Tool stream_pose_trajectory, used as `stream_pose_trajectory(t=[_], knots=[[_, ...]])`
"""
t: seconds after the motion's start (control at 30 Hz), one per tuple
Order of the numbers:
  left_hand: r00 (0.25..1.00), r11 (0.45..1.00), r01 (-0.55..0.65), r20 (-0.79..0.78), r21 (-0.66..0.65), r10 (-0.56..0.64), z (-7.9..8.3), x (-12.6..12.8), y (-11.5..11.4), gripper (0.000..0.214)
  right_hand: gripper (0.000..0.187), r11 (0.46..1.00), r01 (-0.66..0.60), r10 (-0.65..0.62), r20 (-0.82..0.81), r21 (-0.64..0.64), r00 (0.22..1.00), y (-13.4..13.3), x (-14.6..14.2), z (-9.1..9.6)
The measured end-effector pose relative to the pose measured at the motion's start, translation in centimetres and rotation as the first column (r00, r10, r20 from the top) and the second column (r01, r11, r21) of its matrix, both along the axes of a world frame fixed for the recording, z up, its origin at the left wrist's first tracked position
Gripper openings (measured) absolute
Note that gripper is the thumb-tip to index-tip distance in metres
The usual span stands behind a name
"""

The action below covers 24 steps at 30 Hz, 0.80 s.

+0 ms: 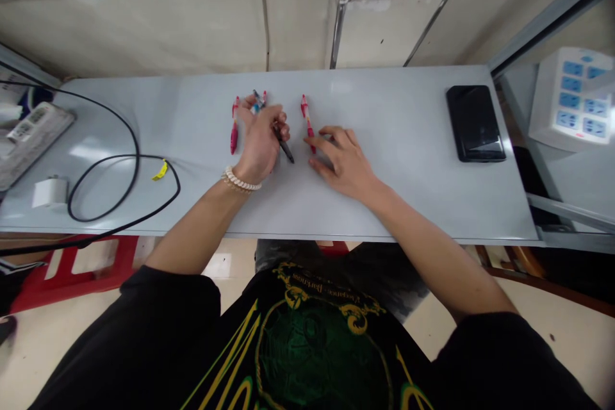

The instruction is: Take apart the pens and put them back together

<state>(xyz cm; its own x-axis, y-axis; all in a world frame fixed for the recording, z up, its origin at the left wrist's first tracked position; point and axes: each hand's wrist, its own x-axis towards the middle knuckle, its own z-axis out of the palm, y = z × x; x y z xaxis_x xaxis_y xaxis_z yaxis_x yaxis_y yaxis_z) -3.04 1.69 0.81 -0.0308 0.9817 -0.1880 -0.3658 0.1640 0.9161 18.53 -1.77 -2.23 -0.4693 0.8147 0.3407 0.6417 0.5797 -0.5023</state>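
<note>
1. The bench carries the pens.
2. The left hand, left of the bench's middle, curls its fingers round a black pen.
3. The right hand, nearer the right edge, is loosely open, fingertips at a red pen's near end; whether it grips is unclear.
4. A black device lies by the right edge.
5. A second red pen lies left of the left hand, toward the far edge.

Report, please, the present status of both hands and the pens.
Left hand closed on dark pen. Right hand open at near end of rightmost red pen. Black cable to the left, apart from both hands.
</note>
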Motion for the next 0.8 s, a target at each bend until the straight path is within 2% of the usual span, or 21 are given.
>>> stream_pose_trajectory(t=[0.07,0.1,0.13,0.2,0.27,0.37,0.43,0.6,0.7,0.8], knots=[[0.973,0.971,-0.061,-0.201,0.233,0.109,-1.4,-0.2,0.2,0.064,0.035,1.000,-0.012,0.012,0.065,-0.009,0.998,0.0,-0.2,0.0],[0.937,0.950,-0.020,-0.325,0.312,0.126,-2.1,-0.4,0.3,0.070,0.032,1.000,-0.011,0.011,0.072,-0.006,0.997,0.1,-0.3,-0.1],[0.886,0.930,0.048,-0.446,0.364,0.129,-2.6,-0.7,0.4,0.067,0.030,1.000,-0.007,0.007,0.065,0.000,0.998,0.2,-0.4,-0.1],[0.762,0.894,0.181,-0.633,0.409,0.135,-3.4,-1.2,0.5,0.047,0.024,1.000,0.005,-0.006,0.021,0.017,1.000,0.4,-0.4,-0.1],[0.642,0.863,0.272,-0.748,0.426,0.167,-3.6,-1.7,0.5,0.034,0.016,0.999,0.031,-0.031,-0.027,0.018,0.999,0.7,-0.3,-0.2],[0.490,0.825,0.348,-0.837,0.445,0.245,-3.3,-2.3,0.4,0.036,0.011,0.997,0.075,-0.078,-0.082,-0.030,0.994,1.0,0.0,-0.3],[0.423,0.807,0.369,-0.857,0.460,0.294,-3.1,-2.6,0.4,0.037,0.009,0.993,0.099,-0.106,-0.105,-0.066,0.989,1.0,0.2,-0.3],[0.376,0.786,0.360,-0.849,0.502,0.370,-3.3,-3.2,0.5,0.034,0.006,0.986,0.148,-0.159,-0.161,-0.082,0.974,0.9,0.4,-0.2],[0.375,0.795,0.345,-0.849,0.500,0.371,-3.1,-3.0,0.4,0.034,0.003,0.982,0.169,-0.184,-0.227,-0.085,0.956,0.8,0.5,-0.1],[0.369,0.786,0.371,-0.855,0.495,0.365,-2.9,-2.6,0.1,0.033,0.010,0.980,0.181,-0.197,-0.294,-0.079,0.935,0.7,0.6,0.0]])
